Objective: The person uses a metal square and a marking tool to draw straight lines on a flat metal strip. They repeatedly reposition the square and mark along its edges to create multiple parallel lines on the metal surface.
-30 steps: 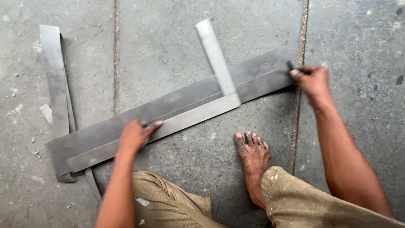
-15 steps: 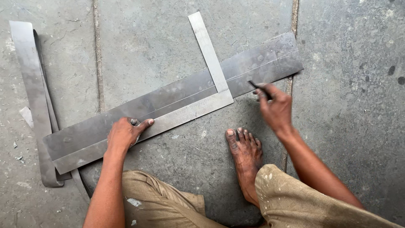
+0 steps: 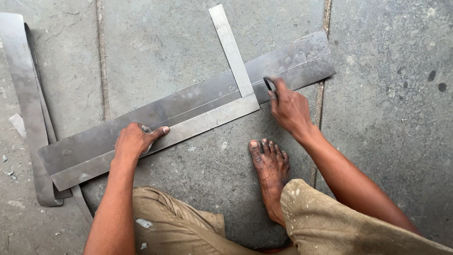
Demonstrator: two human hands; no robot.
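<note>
Concrete floor, spare metal strips, bare foot.
Grey concrete floor (image 3: 387, 118) with seams running top to bottom. Bent grey metal strips (image 3: 23, 94) lie at far left, curling under near the bottom. Small pale scrap (image 3: 18, 123) just beside them. Bare foot (image 3: 270, 167) flat on floor; tan paint-flecked trousers (image 3: 330, 222) at bottom.

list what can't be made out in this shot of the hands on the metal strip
- Head view: the small dark marking tool in the right hand is mostly covered by fingers; its tip and kind are unclear.
- The left hand hides part of the L-shaped steel square beneath it.
- The square's scale marks are too small to read.
- The bent grey metal strips at left are cut off by the frame edge.
- The long grey metal strip hides the concrete floor below.
</note>
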